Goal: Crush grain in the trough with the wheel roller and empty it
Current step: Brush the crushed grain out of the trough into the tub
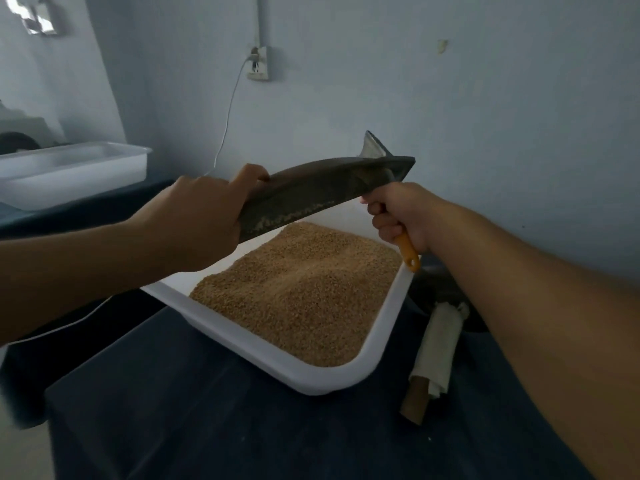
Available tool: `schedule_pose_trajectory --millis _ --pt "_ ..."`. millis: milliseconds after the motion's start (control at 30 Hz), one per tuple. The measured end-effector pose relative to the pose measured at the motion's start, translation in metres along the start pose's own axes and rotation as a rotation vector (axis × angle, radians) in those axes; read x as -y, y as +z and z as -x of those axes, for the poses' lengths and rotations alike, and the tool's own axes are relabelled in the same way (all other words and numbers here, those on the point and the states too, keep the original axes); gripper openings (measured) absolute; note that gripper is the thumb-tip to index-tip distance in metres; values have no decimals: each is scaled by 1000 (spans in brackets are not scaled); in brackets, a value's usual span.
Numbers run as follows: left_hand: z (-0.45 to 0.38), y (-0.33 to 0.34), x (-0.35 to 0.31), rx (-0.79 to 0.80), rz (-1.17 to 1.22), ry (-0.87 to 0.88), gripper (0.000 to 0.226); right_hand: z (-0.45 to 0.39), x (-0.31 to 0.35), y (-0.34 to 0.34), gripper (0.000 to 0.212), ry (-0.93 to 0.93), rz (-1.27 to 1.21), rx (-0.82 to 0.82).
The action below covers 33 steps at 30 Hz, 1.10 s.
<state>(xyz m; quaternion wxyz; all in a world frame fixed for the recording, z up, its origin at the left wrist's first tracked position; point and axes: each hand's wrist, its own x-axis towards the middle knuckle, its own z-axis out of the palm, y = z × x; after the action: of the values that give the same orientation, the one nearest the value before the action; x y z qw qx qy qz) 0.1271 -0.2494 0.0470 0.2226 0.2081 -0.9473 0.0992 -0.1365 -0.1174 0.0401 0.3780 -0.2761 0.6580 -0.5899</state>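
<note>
Head view looks down across both forearms, which reach in from the lower left and lower right of the frame. No brand, label or writing can be read on anything.

The left hand has its fingers curled over the near end of the dark metal trough, thumb on top, gripping it. The right hand is a closed fist round a tool with an orange handle, held at the trough's far end; the tool's working end is hidden behind the trough. The trough is held in the air at mid-frame, tipped on its side and slanting down toward the left, with a pale dusting of crushed grain along its lower edge.

Directly below it sits a white tray on the dark-covered bench, filled with tan grain heaped toward the middle. Just right of the tray, partly under the right forearm, lies a wooden handle wrapped in white cloth.

In the upper left stands a second white tray, and a wall socket with a white cable plugged in is on the wall behind.
</note>
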Motion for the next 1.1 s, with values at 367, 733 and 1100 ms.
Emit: schedule_pose_trajectory --millis 367,733,1100 --pt "1 12 4 83 260 -149 49 3 18 8 4 -60 510 -95" --pt "-10 15 -1 62 381 -212 50 31 4 63 34 -211 1511 -7" --pt "-18 25 -8 107 396 -242 52 60 15 72 17 -231 1659 -12"
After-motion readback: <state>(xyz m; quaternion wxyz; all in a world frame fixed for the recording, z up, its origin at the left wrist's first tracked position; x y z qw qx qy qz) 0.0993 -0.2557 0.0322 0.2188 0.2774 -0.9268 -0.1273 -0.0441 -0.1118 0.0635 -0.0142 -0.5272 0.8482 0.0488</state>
